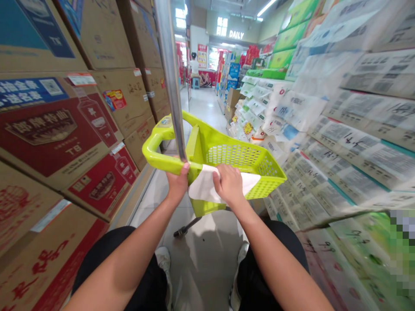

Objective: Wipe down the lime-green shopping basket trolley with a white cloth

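A yellow-green plastic shopping cart basket (241, 149) with perforated walls is in front of me, a metal pole (173, 82) rising beside its looped handle end. My left hand (177, 183) grips the basket's near corner below the handle, thumb on top by the foot of the pole and its other fingers mostly hidden. On the basket's near side lies a white cloth (202, 185). My right hand (229, 183) presses that cloth to the rim and outer wall, its fingers curled over it.
Stacked cartons (58, 125) wall in the left side. Packs of tissue paper (343, 160) are piled high on the right. A leg with a caster (181, 232) shows beneath the basket, above the tiled floor (201, 263). Far down the aisle, a person (193, 67) is by a blue stool (195, 83).
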`<state>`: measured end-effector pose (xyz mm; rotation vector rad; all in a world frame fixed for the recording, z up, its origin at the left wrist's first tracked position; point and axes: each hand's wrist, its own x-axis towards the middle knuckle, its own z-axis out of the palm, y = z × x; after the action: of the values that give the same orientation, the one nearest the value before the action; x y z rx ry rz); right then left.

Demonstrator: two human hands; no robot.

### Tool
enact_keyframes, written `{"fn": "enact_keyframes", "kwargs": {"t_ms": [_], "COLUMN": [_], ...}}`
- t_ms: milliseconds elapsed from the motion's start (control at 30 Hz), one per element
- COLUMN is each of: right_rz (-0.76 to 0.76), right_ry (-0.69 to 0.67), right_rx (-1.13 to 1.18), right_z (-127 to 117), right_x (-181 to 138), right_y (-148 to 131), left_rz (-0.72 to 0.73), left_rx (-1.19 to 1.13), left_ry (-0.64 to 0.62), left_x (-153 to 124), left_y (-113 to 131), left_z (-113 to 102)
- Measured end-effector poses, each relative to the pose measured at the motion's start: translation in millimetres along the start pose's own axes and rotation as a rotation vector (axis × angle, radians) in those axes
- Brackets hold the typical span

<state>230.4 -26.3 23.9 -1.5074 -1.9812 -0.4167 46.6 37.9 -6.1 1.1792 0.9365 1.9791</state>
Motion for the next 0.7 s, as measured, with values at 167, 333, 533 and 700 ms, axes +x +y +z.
{"fn": "enact_keyframes", "kwargs": {"t_ms": [167, 333, 533, 700], "right_rz": [0.097, 0.242, 0.266, 0.163], "right_ry": [-0.093, -0.137, 0.045, 0.139], "right_rx": [-0.145, -0.241, -0.212, 0.028], "right_z": [-4.8, -13.6, 0.0, 8.1], "right_x": [-15.7, -34.6, -30.1, -7.9], "right_y": [50.5, 92.9, 70.8, 0.3], "left_rz": [-0.002, -0.026, 0.025, -0.010], "left_rx": [-0.050, -0.086, -0.053, -0.057], "left_ry": [0.102, 0.246, 0.190, 0.046], "left_x": [31.3, 40.9, 8.4, -28.0], "left_y": [-8.3, -10.2, 7.5, 21.2], "left_z": [-17.7, -24.2, -11.8, 11.3]}}
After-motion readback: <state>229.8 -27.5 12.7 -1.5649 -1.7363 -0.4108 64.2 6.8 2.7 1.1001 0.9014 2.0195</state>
